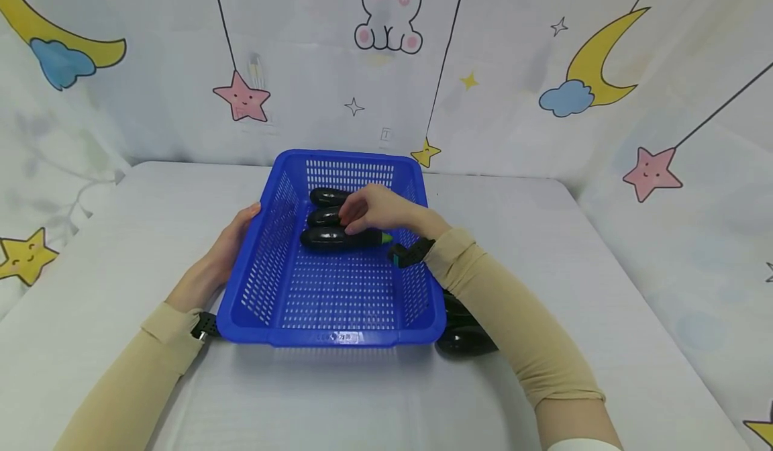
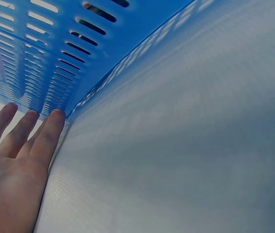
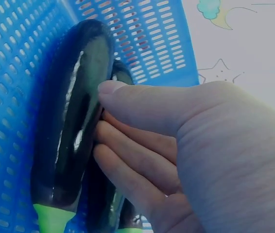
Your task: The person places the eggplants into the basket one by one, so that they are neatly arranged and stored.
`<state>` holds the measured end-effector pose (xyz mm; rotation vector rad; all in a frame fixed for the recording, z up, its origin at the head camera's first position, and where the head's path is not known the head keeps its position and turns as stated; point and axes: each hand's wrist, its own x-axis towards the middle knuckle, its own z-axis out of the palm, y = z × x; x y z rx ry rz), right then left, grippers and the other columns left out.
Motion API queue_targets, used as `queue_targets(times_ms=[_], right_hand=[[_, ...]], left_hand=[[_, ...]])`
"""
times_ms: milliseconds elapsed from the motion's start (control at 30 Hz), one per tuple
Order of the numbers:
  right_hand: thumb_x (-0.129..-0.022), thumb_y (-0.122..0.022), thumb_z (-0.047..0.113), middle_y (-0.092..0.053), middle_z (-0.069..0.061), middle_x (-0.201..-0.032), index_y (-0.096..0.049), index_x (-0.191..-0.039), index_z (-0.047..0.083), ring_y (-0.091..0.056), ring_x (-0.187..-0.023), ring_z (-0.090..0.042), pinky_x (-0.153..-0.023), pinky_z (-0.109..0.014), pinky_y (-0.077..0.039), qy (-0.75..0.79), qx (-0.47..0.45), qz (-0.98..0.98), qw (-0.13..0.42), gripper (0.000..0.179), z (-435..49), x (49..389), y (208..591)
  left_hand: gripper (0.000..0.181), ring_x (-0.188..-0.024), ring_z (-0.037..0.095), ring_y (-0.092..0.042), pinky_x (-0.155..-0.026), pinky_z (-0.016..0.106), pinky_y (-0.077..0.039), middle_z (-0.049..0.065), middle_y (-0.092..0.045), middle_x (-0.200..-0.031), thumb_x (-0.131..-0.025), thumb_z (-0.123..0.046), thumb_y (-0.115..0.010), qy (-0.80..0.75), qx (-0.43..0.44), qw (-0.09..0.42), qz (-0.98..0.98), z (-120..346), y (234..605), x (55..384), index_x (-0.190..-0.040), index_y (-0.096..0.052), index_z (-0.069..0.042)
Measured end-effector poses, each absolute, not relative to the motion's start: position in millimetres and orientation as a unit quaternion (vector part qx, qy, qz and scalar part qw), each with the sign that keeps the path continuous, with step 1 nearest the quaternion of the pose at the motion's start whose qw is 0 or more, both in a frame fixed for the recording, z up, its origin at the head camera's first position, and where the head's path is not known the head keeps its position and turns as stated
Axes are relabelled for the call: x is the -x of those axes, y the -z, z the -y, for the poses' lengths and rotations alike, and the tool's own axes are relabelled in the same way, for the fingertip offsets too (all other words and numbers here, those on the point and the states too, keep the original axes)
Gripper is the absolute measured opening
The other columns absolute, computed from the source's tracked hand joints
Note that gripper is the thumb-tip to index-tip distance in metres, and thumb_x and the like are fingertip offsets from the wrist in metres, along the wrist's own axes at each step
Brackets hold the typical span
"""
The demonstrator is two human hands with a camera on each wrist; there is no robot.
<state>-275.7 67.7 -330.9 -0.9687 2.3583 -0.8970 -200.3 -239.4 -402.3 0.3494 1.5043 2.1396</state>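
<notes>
A blue perforated plastic basket [image 1: 341, 336] stands on the white-covered table. Three dark glossy eggplants lie side by side in its far part: a near eggplant [image 1: 329, 239] with a green stem end, a middle eggplant [image 1: 323, 218] and a far eggplant [image 1: 326, 196]. Over them reaches my right hand [image 1: 383, 208]; in the right wrist view its thumb and fingertips touch one side of the near eggplant [image 3: 64, 126] without wrapping round it. Along the basket's left wall my left hand [image 1: 232, 236] rests with extended fingers [image 2: 47, 141] against the plastic.
More dark eggplants [image 1: 465, 341] lie on the table to the basket's right, partly hidden by my right forearm and the basket. Behind the white tabletop [image 1: 513, 223] hangs a pale curtain [image 1: 314, 48] printed with stars and moons.
</notes>
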Motion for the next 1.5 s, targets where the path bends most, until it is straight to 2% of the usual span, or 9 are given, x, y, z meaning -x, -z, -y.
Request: queue_targets(times_ms=[133,333,567,700,1100,1333,1500], right_hand=[[-0.090,-0.076,0.013,-0.074,-0.010,-0.111,-0.069,-0.118,0.001,-0.070,-0.101,-0.015,-0.091,-0.030,-0.054,0.327,0.345,-0.855,0.208,0.031,-72.7,272.0,320.5],[-0.091,-0.075,0.016,-0.073,-0.013,-0.114,-0.068,-0.120,0.001,-0.070,-0.104,-0.018,-0.093,-0.033,-0.054,0.321,0.344,-0.861,0.195,0.034,-81.0,268.0,299.4],[-0.091,-0.075,0.020,-0.075,-0.004,-0.108,-0.071,-0.117,0.009,-0.070,-0.101,-0.014,-0.091,-0.031,-0.055,0.302,0.351,-0.870,0.169,0.028,-91.9,263.4,280.7],[-0.092,-0.075,0.019,-0.074,-0.003,-0.107,-0.072,-0.115,0.009,-0.071,-0.099,-0.014,-0.089,-0.031,-0.056,0.302,0.350,-0.873,0.156,0.026,-101.2,260.1,274.9],[-0.092,-0.074,0.017,-0.072,-0.010,-0.113,-0.069,-0.119,0.005,-0.071,-0.104,-0.020,-0.092,-0.035,-0.056,0.333,0.350,-0.864,0.142,0.030,-138.2,251.0,271.8],[-0.093,-0.073,0.019,-0.072,-0.008,-0.115,-0.068,-0.122,0.007,-0.069,-0.107,-0.022,-0.092,-0.040,-0.056,0.348,0.329,-0.870,0.119,0.032,-170.4,239.2,275.6],[-0.093,-0.074,0.022,-0.072,-0.007,-0.116,-0.068,-0.123,0.008,-0.069,-0.107,-0.021,-0.092,-0.039,-0.056,0.362,0.298,-0.876,0.114,0.034,-194.6,230.1,279.8]], left_hand=[[0.049,-0.089,0.014,-0.070,-0.073,0.028,-0.057,0.001,-0.071,-0.107,-0.104,-0.054,-0.033,-0.793,-0.137,0.258,-0.535,238.5,403.6,200.1,-0.133,-0.050,-0.018],[0.051,-0.089,0.013,-0.070,-0.072,0.028,-0.057,0.002,-0.070,-0.107,-0.104,-0.054,-0.032,-0.790,-0.141,0.257,-0.539,238.2,404.9,200.1,-0.137,-0.046,-0.018],[0.049,-0.089,0.013,-0.070,-0.073,0.028,-0.057,0.001,-0.071,-0.107,-0.104,-0.053,-0.033,-0.792,-0.133,0.253,-0.539,237.6,404.9,200.3,-0.135,-0.049,-0.018],[0.051,-0.090,0.013,-0.069,-0.074,0.028,-0.057,0.000,-0.070,-0.108,-0.104,-0.054,-0.033,-0.786,-0.124,0.249,-0.552,237.4,405.1,200.6,-0.137,-0.045,-0.018],[0.057,-0.094,0.014,-0.067,-0.077,0.030,-0.056,0.001,-0.067,-0.113,-0.101,-0.060,-0.033,-0.769,-0.105,0.241,-0.582,239.2,404.4,200.3,-0.140,-0.039,-0.019],[0.057,-0.094,0.013,-0.066,-0.077,0.030,-0.056,0.001,-0.066,-0.113,-0.101,-0.061,-0.031,-0.762,-0.104,0.234,-0.595,240.3,405.1,201.1,-0.139,-0.039,-0.020],[0.063,-0.097,0.014,-0.065,-0.079,0.031,-0.056,0.001,-0.063,-0.117,-0.101,-0.062,-0.030,-0.751,-0.102,0.229,-0.611,240.3,405.3,201.1,-0.145,-0.032,-0.018]])
